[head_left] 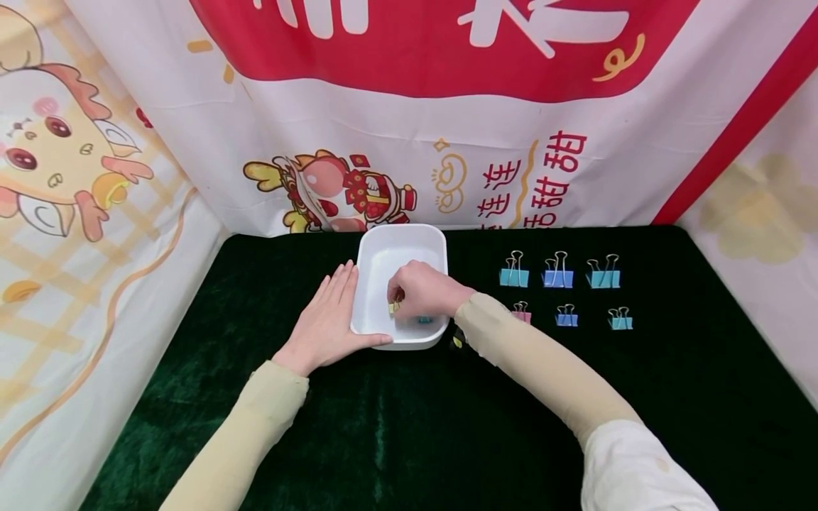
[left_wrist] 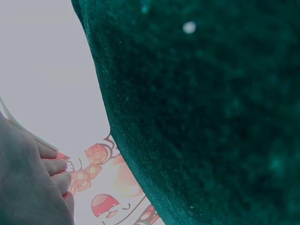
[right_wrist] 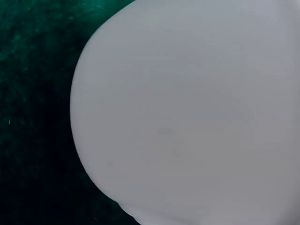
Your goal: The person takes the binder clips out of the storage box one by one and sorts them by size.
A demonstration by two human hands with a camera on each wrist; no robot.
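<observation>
In the head view, a white rectangular plastic box (head_left: 369, 284) stands near the back edge of the table. My left hand (head_left: 326, 319) lies along its left side with straight fingers, the thumb across the front rim. In the left wrist view, part of that hand (left_wrist: 28, 173) shows at the lower left. My right hand (head_left: 422, 289) is inside the box, fingers curled, pinching a small yellow binder clip (head_left: 393, 308). Under this hand, a teal binder clip (head_left: 424, 320) lies on the box floor, partly covered.
Right of the box, binder clips stand in two rows. Behind are a teal clip (head_left: 514, 277), a blue clip (head_left: 558, 278) and another teal clip (head_left: 603, 278). In front are a pink clip (head_left: 522, 316), partly behind my sleeve, a small blue clip (head_left: 566, 320) and a small teal clip (head_left: 620, 323).
</observation>
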